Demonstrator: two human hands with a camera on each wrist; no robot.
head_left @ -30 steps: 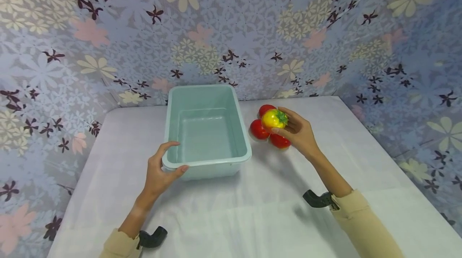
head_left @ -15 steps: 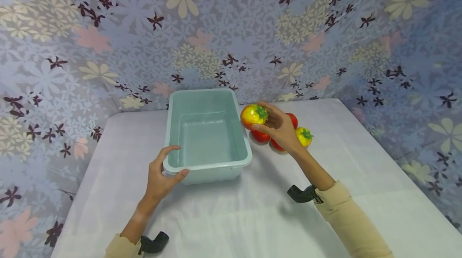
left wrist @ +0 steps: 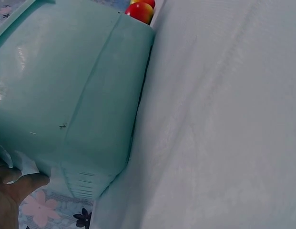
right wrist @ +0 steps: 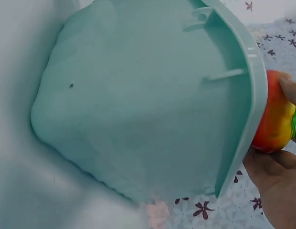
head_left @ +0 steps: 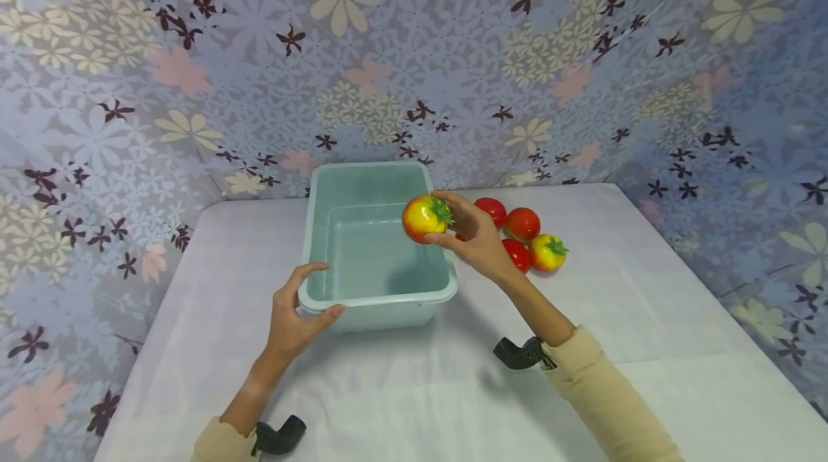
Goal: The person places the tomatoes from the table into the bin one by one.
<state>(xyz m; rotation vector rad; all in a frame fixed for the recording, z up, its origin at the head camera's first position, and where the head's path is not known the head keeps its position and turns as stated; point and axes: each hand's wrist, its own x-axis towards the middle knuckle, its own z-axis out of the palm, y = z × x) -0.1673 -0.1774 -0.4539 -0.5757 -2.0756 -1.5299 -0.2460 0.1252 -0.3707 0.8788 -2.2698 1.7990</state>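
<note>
Fruit [head_left: 423, 219], yellow shading to red, has come left in your right hand [head_left: 477, 236] — from over the pile [head_left: 522, 223] a second ago to over the right side of the tub [head_left: 382, 317]. With that shift, the tub rather than the pile seems to lie beneath it. Your right fingers and thumb are curled round it; you have not let go. Your left hand [head_left: 287, 322] grips the rim [head_left: 388, 299] at the near left corner, as before, so the tub looks steadied. More of the pile shows now: red fruits and a yellow fruit [head_left: 547, 252] on the cloth [head_left: 647, 289].

A patch of red [head_left: 461, 237] peeks out by your right hand — too covered to say whether it is a separate piece. From the right wrist, the rim runs right along the fruit's edge, so you can't fairly judge whether the two touch. The left wrist view is dim and crops most of your left hand; the tub's inside is hidden there.
</note>
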